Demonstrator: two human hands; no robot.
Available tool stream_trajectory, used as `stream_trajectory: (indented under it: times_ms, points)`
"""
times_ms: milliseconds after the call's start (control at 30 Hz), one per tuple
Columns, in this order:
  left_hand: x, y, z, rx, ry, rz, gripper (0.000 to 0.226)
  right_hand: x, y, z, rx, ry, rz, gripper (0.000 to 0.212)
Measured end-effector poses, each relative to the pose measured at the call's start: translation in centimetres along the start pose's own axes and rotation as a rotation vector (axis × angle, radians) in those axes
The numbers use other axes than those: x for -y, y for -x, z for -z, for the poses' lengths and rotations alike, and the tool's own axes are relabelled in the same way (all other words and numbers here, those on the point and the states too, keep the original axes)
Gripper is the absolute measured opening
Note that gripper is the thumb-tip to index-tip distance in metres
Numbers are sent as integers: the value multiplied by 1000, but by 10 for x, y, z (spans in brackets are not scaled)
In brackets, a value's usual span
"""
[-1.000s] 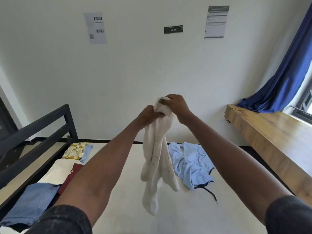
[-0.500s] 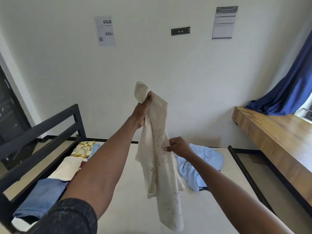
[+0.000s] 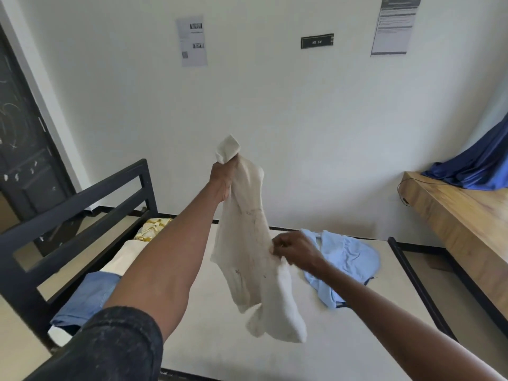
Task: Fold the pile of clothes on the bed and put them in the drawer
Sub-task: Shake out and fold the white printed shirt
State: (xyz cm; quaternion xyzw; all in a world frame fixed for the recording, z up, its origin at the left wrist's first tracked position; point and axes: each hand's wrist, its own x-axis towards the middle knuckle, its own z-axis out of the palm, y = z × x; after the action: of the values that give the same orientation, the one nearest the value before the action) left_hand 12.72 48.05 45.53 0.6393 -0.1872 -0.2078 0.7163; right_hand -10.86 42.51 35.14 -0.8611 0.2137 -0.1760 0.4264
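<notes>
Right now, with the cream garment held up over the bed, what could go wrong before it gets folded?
The left hand grips only a bunched corner of the cream garment, so it could slip free and drop. The right hand merely pinches one edge, so the fold may start crooked. The garment hangs close to the unfolded light blue garment on the bed; laid down there, the two might tangle.

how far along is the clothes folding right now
Looks done: folded pieces in a row by the bed's left rail. In hand: the left hand holds up a cream garment, the right hand pinching its side. Left: the light blue garment lies unfolded; no drawer is visible.
</notes>
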Motion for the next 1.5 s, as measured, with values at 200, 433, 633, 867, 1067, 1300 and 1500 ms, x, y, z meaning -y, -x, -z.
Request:
stream_trajectory:
  times_ms: [200, 433, 633, 867, 1067, 1300, 1500]
  points:
    - [-2, 15, -18, 110, 89, 17, 33, -1, 2, -63, 86, 180, 151, 44]
    - [-20, 19, -8, 153, 195, -27, 28, -21, -34, -59, -195, 131, -146, 26]
    - [-42, 28, 4, 128, 234, -73, 35, 9, -36, -85, -165, -274, -125, 41]
    - [-64, 33, 18, 77, 175, -126, 42, 36, -49, -114, -402, -211, -39, 37]
    - [-78, 26, 41, 44, 188, -176, 47, 20, -53, -103, -369, -359, -29, 18]
    - [-82, 21, 57, 55, 248, -182, 44, 6, -69, -99, -454, -119, -13, 13]
    - [-56, 4, 131, 139, -225, -126, 34, 20, -83, -3, -589, -205, -17, 10]
